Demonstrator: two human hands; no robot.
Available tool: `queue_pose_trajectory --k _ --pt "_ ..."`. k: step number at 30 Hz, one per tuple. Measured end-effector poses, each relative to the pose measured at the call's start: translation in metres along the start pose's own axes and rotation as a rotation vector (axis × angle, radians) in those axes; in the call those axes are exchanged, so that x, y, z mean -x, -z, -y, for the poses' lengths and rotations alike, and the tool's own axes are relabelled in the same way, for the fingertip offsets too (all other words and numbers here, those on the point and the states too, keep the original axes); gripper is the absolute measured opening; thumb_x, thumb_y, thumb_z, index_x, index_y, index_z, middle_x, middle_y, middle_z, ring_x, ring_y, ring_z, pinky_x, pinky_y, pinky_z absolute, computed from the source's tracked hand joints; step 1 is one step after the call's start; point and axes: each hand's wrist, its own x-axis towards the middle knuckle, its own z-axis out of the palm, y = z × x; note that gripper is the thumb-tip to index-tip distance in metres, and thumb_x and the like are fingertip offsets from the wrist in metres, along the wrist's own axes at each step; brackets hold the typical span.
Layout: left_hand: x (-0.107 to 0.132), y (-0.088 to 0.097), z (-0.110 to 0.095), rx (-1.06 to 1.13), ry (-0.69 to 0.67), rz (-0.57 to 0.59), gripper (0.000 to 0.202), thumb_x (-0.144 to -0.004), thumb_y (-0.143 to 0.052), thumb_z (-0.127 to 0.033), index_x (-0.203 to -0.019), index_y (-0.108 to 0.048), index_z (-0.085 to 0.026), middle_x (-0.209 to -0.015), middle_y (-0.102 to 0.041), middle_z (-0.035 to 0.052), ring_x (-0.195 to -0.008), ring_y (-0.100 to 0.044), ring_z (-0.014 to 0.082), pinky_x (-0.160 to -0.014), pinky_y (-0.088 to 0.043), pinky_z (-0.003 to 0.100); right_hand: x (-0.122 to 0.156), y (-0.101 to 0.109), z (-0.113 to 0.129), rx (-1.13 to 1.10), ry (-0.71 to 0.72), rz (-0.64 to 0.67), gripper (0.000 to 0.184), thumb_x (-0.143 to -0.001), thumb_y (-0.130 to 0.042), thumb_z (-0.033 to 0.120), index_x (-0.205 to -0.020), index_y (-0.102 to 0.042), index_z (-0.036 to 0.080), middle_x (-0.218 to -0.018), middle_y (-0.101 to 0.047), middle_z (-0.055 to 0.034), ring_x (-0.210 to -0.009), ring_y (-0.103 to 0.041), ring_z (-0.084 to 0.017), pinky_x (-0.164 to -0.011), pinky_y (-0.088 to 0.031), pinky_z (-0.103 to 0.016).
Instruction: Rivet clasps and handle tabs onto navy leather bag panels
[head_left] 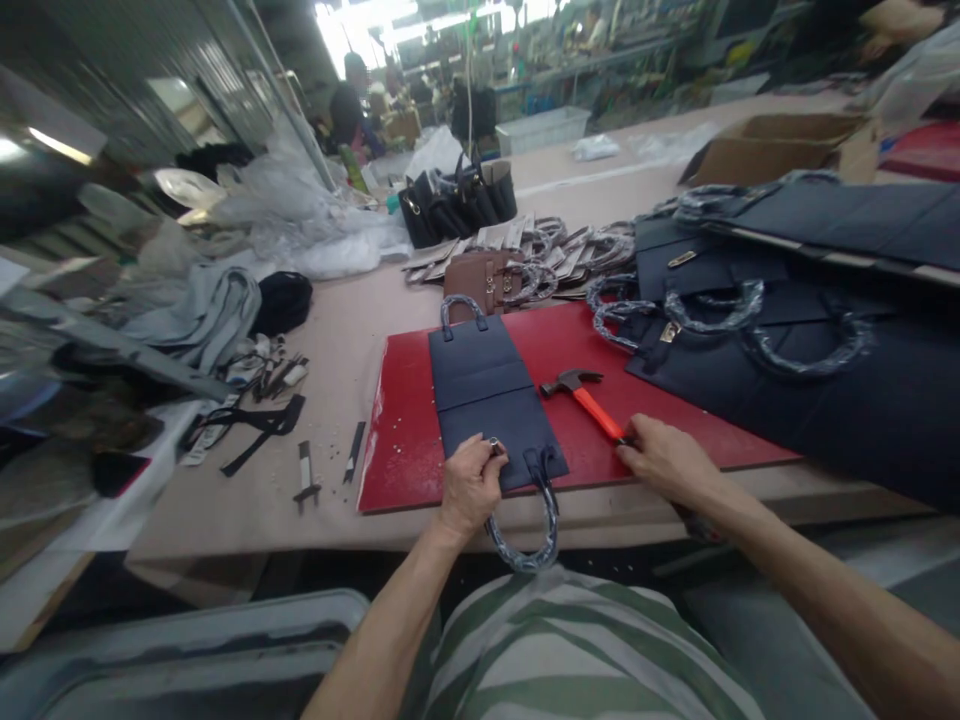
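Observation:
A dark navy bag panel (487,385) lies flat on a red board (405,440), with a plastic-wrapped handle at each end. Over its near part, my left hand (472,485) is closed in a pinch on a small shiny metal piece (494,444), too small to name exactly. The near handle (529,555) hangs past the board's front edge, beside my left wrist. My right hand (660,455) is wrapped round the grip end of a claw hammer (592,400) with an orange shaft. The hammer's head rests on or just above the board, right of the panel.
More navy panels with wrapped handles (787,370) are piled at the right. Behind the board lie brown bag pieces (476,280) and black bags (457,200). Strips and tools (306,478) lie on the left of the table. A cardboard box (776,150) stands at the back right.

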Motion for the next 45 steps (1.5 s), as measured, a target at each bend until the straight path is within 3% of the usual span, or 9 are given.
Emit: queue_pose_trajectory --k 4,8,13,18,24,31,36,39,45 --pt "0.001 0.0 0.001 -0.003 0.027 0.009 0.012 -0.089 -0.056 -0.013 -0.084 -0.064 -0.02 -0.081 -0.071 0.0033 -0.078 -0.068 0.0175 -0.075 -0.052 0.028 0.002 0.004 0.024 -0.632 -0.193 0.4 0.008 -0.079 -0.057 0.02 -0.078 -0.049 0.02 -0.067 -0.052 0.0005 -0.05 -0.046 -0.011 -0.045 -0.04 -0.023" --pt "0.003 -0.003 0.005 0.014 0.035 0.015 0.011 -0.09 -0.056 -0.014 -0.086 -0.065 -0.019 -0.082 -0.072 0.0037 -0.078 -0.068 0.0175 -0.074 -0.051 0.028 0.028 0.016 0.056 -0.676 -0.082 0.27 0.027 -0.093 -0.042 0.043 -0.075 -0.042 0.022 -0.059 -0.041 0.0054 -0.039 -0.032 -0.008 -0.036 -0.028 -0.021" --pt "0.004 -0.005 0.006 0.002 0.017 0.027 0.012 -0.09 -0.055 -0.013 -0.086 -0.064 -0.019 -0.082 -0.071 0.0044 -0.077 -0.068 0.0173 -0.073 -0.051 0.027 0.065 0.036 0.074 -0.191 0.516 -0.238 0.038 -0.098 -0.034 0.053 -0.074 -0.042 0.024 -0.054 -0.045 0.0029 -0.043 -0.041 -0.012 -0.044 -0.027 -0.026" --pt "0.005 -0.004 0.005 -0.009 -0.011 0.015 0.011 -0.089 -0.056 -0.011 -0.086 -0.064 -0.019 -0.08 -0.071 0.0041 -0.075 -0.068 0.0169 -0.069 -0.051 0.026 0.072 0.042 0.068 0.323 0.773 -0.189 0.032 -0.101 -0.031 0.036 -0.075 -0.044 0.024 -0.054 -0.051 0.0003 -0.041 -0.041 -0.015 -0.048 -0.018 -0.032" --pt "0.004 -0.004 0.005 0.003 -0.025 0.027 0.011 -0.09 -0.055 -0.012 -0.087 -0.064 -0.019 -0.083 -0.071 0.0043 -0.078 -0.068 0.0169 -0.074 -0.051 0.026 0.077 0.043 0.071 0.123 0.641 -0.406 0.037 -0.105 -0.023 0.036 -0.078 -0.046 0.023 -0.057 -0.049 0.0002 -0.046 -0.04 -0.015 -0.05 -0.025 -0.029" --pt "0.006 -0.005 0.008 -0.014 -0.008 0.047 0.013 -0.093 -0.052 -0.017 -0.085 -0.063 -0.019 -0.08 -0.069 0.0045 -0.076 -0.066 0.0166 -0.071 -0.05 0.026 0.07 0.03 0.046 0.27 0.537 -0.035 0.024 -0.099 -0.04 0.034 -0.083 -0.052 0.022 -0.062 -0.057 -0.0017 -0.051 -0.047 -0.016 -0.054 -0.022 -0.03" --pt "0.003 -0.002 0.005 0.018 -0.029 0.061 0.012 -0.093 -0.052 -0.016 -0.088 -0.063 -0.019 -0.081 -0.069 0.004 -0.079 -0.066 0.0169 -0.074 -0.05 0.027 0.028 0.025 0.014 -0.002 0.256 0.027 0.032 -0.097 -0.04 0.035 -0.068 -0.047 0.023 -0.06 -0.053 -0.0007 -0.055 -0.047 -0.016 -0.056 -0.031 -0.028" --pt "0.003 0.0 0.004 0.009 -0.023 0.076 0.012 -0.094 -0.052 -0.017 -0.087 -0.062 -0.019 -0.081 -0.068 0.0039 -0.078 -0.065 0.0168 -0.074 -0.05 0.027 0.007 0.017 -0.003 0.135 0.12 -0.063 0.027 -0.096 -0.043 0.033 -0.075 -0.053 0.021 -0.068 -0.058 -0.004 -0.062 -0.053 -0.018 -0.06 -0.035 -0.029" --pt "0.007 0.0 0.006 0.009 0.019 0.085 0.01 -0.094 -0.053 -0.021 -0.091 -0.063 -0.018 -0.083 -0.067 0.0036 -0.079 -0.065 0.0165 -0.074 -0.05 0.027 0.008 -0.009 0.008 0.211 0.422 -0.321 0.02 -0.092 -0.05 0.02 -0.107 -0.062 0.015 -0.111 -0.06 -0.0153 -0.102 -0.057 -0.027 -0.088 -0.044 -0.038"
